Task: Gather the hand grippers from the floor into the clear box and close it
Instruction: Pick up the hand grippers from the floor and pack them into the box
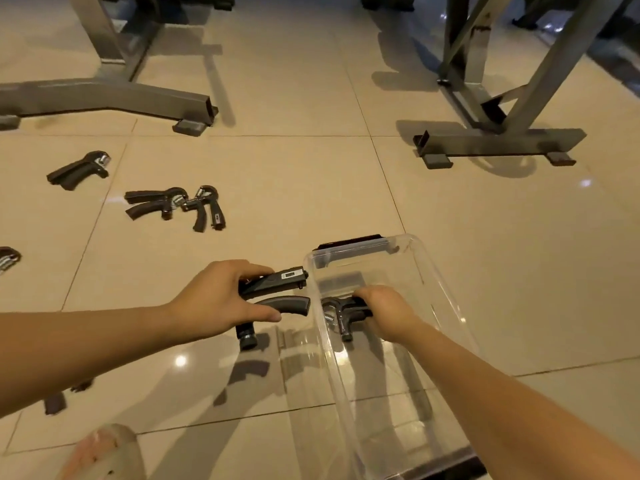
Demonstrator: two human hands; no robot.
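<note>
The clear box (446, 299) stands open on the tiled floor at centre right, lid off. My right hand (388, 311) is inside it, shut on a black hand gripper (341, 315) held low over the box floor. My left hand (218, 296) grips another black hand gripper (277, 292) just left of the box wall, above the floor. Two more grippers (156, 202) (206, 207) lie touching each other on the floor at mid left. Another gripper (79, 169) lies further left, and one gripper (8, 258) is cut off at the left edge.
Grey metal bench frames stand at the back: one base (104, 98) at upper left, another base (498, 142) at upper right. Small dark pieces (55, 403) lie under my left forearm. A foot or knee (104, 452) shows at the bottom left.
</note>
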